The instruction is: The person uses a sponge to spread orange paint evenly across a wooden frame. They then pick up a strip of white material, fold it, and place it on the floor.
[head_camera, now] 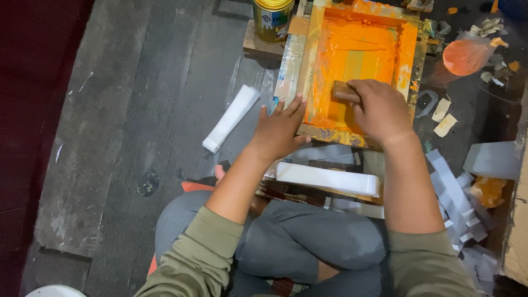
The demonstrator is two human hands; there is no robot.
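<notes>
Right hand: closed around wooden squeegee on orange screen, upper centre | Left hand: fingers spread flat, pressing frame at its lower left corner | Can: top centre

Layout around the printing frame.
A tin stood left of the frame's far end; a folded strip lay on the floor to its left, a long block just before its near edge, and a bag to its right.
</notes>
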